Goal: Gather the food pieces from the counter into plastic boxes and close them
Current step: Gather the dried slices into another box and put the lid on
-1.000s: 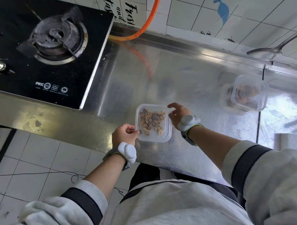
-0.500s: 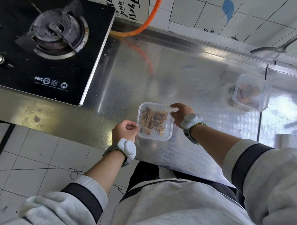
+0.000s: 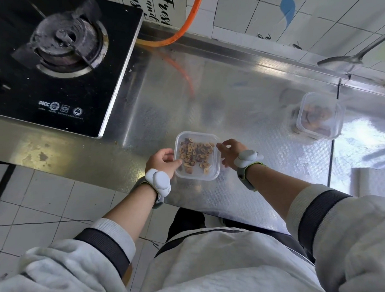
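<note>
Near box: a clear plastic box [image 3: 197,155] sits on the steel counter [image 3: 229,104] close to its front edge, holding brown and tan sliced food pieces [image 3: 195,154].
Orientation: nearly square with rounded corners, so no clear long axis; its sides are turned slightly off the counter's edge. Whether a lid is on it, I cannot tell.
Left hand: the left hand [image 3: 163,161] is curled around the box's left rim, thumb tip on the near left corner.
Right hand: the right hand [image 3: 230,152] has fingertips against the right rim, fingers loosely bent.
Far box: a second clear box [image 3: 319,116] with brownish food stands well apart to the right.
Surface: brushed, reflective metal; black gas stove [image 3: 57,61] at left.
Room: white tiled wall, orange hose [image 3: 183,28], a ladle [image 3: 346,59].
Writing: "PICC" on the stove; cursive lettering on the wall, cut off.
</note>
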{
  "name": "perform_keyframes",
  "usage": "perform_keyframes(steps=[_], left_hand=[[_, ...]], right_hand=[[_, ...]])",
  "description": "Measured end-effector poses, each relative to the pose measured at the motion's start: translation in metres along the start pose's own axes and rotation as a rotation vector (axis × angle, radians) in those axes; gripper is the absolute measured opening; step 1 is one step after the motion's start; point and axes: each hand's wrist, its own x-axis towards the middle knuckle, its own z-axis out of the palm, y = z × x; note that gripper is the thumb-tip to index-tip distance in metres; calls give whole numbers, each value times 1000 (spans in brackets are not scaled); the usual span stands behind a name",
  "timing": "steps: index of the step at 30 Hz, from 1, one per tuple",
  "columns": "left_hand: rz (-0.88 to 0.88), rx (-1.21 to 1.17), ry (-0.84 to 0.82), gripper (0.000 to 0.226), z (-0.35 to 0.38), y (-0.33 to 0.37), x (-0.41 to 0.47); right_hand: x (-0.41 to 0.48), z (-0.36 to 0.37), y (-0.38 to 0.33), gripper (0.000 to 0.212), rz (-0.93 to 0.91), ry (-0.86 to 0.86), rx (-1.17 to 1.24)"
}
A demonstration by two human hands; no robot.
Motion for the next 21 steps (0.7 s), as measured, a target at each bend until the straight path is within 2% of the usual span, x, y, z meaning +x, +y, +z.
perform_keyframes(steps=[3,5,7,10,12,16,21], left_hand=[[12,-32,15,37,5,9,1],[30,-25,9,34,11,18,2],[34,-51,-2,35,15,27,4],[25,-91,-32,37,27,47,18],[34,-90,-70,28,43,68,28],[73,-67,-106,41,86,119,53],[116,-57,-95,49,123,149,89]], right_hand=[[-16,4,5,47,48,-91,132],[-20,2,10,43,38,-87,133],[-19,-2,11,43,11,-47,94],[-8,-26,15,56,-6,36,80],[3,-49,20,56,-21,105,110],[31,-95,28,63,-25,200,154],[59,-128,30,71,-48,256,256]])
